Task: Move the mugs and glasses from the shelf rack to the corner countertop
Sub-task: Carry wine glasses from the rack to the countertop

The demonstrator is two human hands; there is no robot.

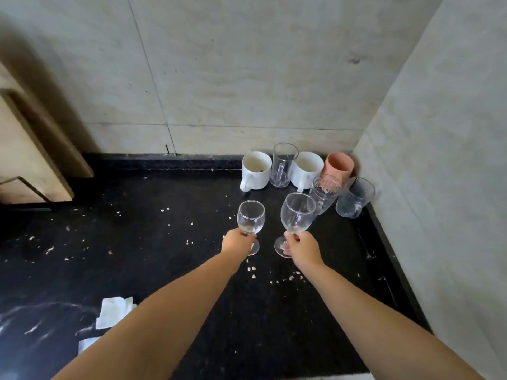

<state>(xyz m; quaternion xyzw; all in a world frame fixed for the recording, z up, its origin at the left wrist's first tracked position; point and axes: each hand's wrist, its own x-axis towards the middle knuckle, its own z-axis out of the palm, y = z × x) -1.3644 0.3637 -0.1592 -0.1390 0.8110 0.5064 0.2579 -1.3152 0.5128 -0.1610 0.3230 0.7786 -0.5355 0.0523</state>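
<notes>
Black stone worktop [164, 242], strewn with pale crumbs, meeting tiled walls in a corner at upper right of the frame. Left hand [237, 241]: grip clamped on the stem of the smaller wine glass [251, 218]. Right hand [301, 246]: grip clamped on the stem of the larger wine glass [297, 213], which leans slightly rightward. Whether either foot touches the surface cannot be told. Behind them, along the back wall, left to right: white mug [255, 171], clear glass mug [284, 164], second white mug [307, 170], pink cup [338, 165]. In front of the pink cup: cut-glass tumbler [325, 193] and tinted tumbler [355, 200]. Crumpled paper [113, 311] lies at lower left.
</notes>
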